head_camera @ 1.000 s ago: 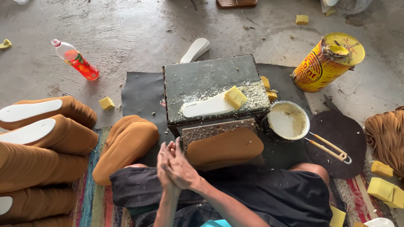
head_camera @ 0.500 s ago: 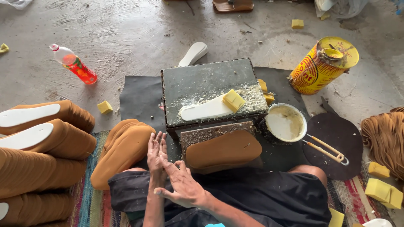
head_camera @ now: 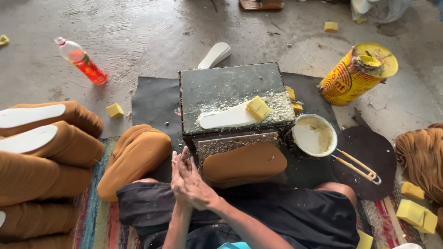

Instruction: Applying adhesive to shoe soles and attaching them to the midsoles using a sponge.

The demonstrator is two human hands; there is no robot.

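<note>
Left hand [head_camera: 177,177] and right hand [head_camera: 196,184] pressed flat together, holding nothing — just before the work block [head_camera: 233,92]; white insole [head_camera: 224,119] atop it with sponge [head_camera: 258,108], brown soles [head_camera: 46,152] stacked left.

Bare grey concrete floor [head_camera: 152,32], stained, littered with crumbs; striped woven rug [head_camera: 94,221]; soft daylight.

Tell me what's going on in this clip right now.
A person sits on the floor with the left hand and right hand pressed together, palms touching, holding nothing. In front stands a dark work block bearing a white insole and a yellow sponge. A tan sole piece lies just below it. A bowl of pale glue sits beside the block, a yellow can beyond.
</note>
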